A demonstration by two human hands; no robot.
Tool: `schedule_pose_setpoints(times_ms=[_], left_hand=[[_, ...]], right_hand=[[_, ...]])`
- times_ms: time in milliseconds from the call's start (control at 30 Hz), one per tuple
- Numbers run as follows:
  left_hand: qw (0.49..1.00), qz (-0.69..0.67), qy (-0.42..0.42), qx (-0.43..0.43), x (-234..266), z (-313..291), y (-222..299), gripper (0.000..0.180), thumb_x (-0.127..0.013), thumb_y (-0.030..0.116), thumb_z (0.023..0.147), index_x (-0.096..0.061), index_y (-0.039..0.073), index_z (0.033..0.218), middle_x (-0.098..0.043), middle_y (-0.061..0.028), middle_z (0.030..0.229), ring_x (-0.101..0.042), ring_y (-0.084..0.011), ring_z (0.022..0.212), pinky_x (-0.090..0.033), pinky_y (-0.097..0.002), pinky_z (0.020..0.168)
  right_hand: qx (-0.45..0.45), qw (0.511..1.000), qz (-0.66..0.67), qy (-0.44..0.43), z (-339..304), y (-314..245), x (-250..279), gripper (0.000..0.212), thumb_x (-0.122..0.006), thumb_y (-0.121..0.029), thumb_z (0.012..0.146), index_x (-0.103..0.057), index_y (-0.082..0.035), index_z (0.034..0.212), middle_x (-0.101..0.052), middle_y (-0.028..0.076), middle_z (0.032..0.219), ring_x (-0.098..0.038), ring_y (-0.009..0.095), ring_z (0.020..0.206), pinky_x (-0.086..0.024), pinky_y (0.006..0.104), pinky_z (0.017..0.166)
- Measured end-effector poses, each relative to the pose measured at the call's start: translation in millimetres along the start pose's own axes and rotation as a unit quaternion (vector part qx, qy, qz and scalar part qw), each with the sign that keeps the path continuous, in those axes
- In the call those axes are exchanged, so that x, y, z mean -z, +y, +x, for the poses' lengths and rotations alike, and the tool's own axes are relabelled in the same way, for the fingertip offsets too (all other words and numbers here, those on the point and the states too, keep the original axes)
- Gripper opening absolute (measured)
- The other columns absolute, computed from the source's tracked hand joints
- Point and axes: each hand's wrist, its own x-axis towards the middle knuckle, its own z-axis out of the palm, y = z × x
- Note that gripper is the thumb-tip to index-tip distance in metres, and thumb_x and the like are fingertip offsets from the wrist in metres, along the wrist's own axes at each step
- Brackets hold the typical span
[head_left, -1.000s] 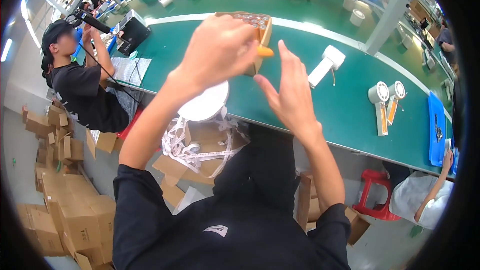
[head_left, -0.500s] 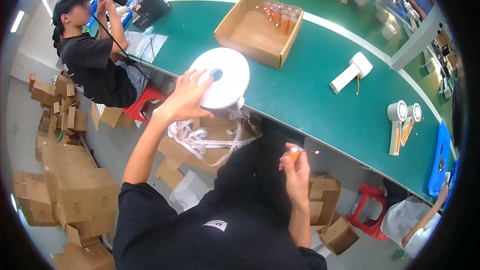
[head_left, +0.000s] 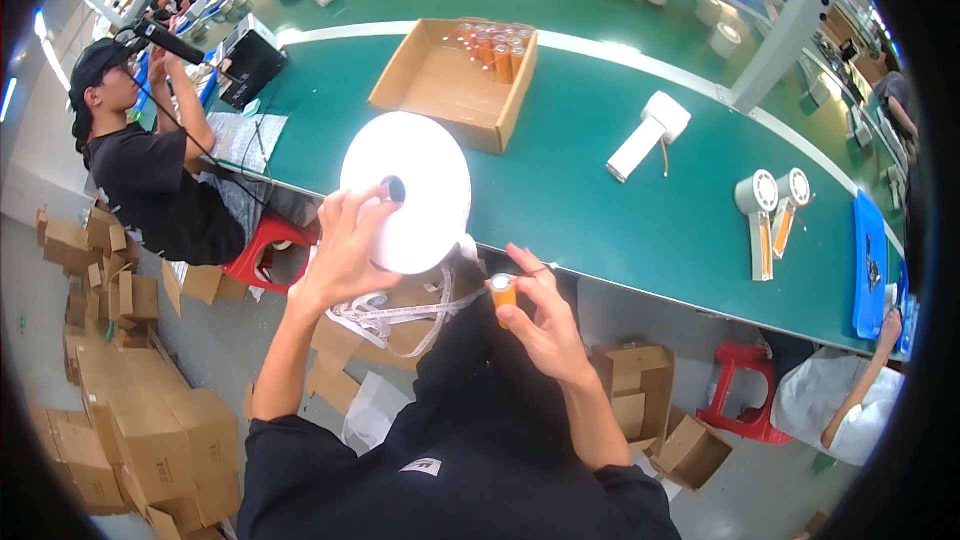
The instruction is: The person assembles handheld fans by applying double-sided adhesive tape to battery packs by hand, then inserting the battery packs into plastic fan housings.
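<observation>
A large white reel [head_left: 425, 205] of label tape stands tilted at the bench's near edge, and my left hand [head_left: 345, 250] grips it by its side and centre hole. White backing strip [head_left: 390, 310] hangs in loops below it. Just right of the reel, my right hand [head_left: 543, 328] pinches an orange cylindrical battery [head_left: 504, 305] between thumb and fingers, its pale end up. More orange batteries [head_left: 500, 45] with wires stand in the far right corner of an open cardboard box [head_left: 425, 75].
On the green bench [head_left: 570, 210] lie a white handheld fan [head_left: 645, 137] and two fans [head_left: 762, 220] with opened handles. A blue tray [head_left: 868, 270] is at the right end. Co-workers sit left and right. Cartons [head_left: 160, 420] and a red stool [head_left: 740, 390] stand on the floor.
My right hand has moved up and left with the battery, closer to the reel. The left hand stays on the reel, which has tilted. The whole view has shifted slightly.
</observation>
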Motion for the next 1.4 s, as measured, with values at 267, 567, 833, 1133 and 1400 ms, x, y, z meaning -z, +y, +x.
schedule_pose_setpoints(times_ms=[267,567,833,1133,1400], left_hand=[[0.999,-0.036,0.039,-0.008,2,9,30,0.084,-0.086,0.02,0.049,-0.052,0.007,0.124,-0.05,-0.0089,0.133,-0.037,-0.0335,0.121,-0.027,-0.0457,0.102],[0.964,-0.167,0.19,0.076,-12,22,35,0.083,-0.082,0.017,0.052,-0.047,0.002,0.126,-0.051,-0.0152,0.122,-0.039,-0.0333,0.115,-0.035,-0.0419,0.1],[0.988,0.014,0.145,0.044,-11,9,73,0.088,-0.084,0.028,0.053,-0.049,0.002,0.13,-0.049,-0.0162,0.129,-0.037,-0.0358,0.116,-0.026,-0.049,0.101],[0.991,-0.043,0.125,-0.007,-20,6,104,0.089,-0.086,0.026,0.051,-0.051,0.004,0.13,-0.05,-0.0143,0.128,-0.037,-0.0344,0.116,-0.026,-0.0476,0.099],[0.991,-0.053,0.12,-0.023,-19,8,111,0.09,-0.088,0.023,0.047,-0.053,0.006,0.128,-0.051,-0.0102,0.127,-0.034,-0.0326,0.114,-0.027,-0.0444,0.095]], right_hand=[[-0.036,0.992,0.108,-0.06,2,-20,-5,0.022,-0.061,-0.006,0.094,-0.058,0.005,0.114,-0.059,0.008,0.105,-0.059,0.015,0.095,-0.047,0.0297,0.087],[-0.031,0.986,0.136,-0.096,-68,-4,-47,0.025,-0.072,-0.011,0.087,-0.065,0.002,0.107,-0.061,0.012,0.111,-0.059,0.022,0.107,-0.046,0.0314,0.094],[-0.062,0.955,0.194,0.216,-25,-41,11,0.03,-0.068,-0.001,0.089,-0.06,0.009,0.117,-0.06,0.006,0.105,-0.058,0.013,0.098,-0.047,0.0263,0.088],[0.016,0.965,0.155,0.209,-8,-52,24,0.034,-0.072,-0.003,0.087,-0.06,0.009,0.117,-0.062,0.006,0.1,-0.061,0.012,0.09,-0.051,0.026,0.083],[0.019,0.967,0.155,0.2,-7,-51,25,0.034,-0.073,-0.003,0.086,-0.061,0.008,0.116,-0.064,0.007,0.099,-0.063,0.012,0.088,-0.052,0.0257,0.081]])
